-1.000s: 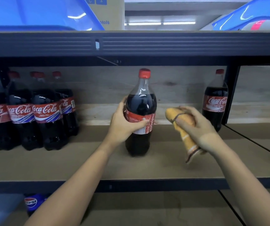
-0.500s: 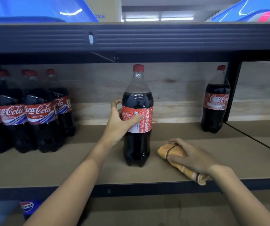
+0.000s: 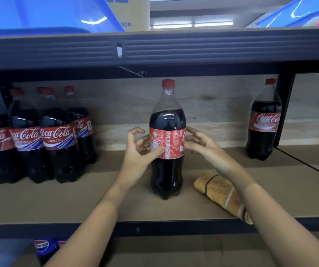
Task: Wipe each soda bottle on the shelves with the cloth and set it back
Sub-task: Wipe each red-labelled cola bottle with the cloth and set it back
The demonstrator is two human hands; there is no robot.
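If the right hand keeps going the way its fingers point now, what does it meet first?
Most likely the middle bottle. The right hand points left and slightly up toward its red label, with fingertips at or very near the label's right edge. Depth is unclear, so they may already be touching. The cloth lies below, out of that line.
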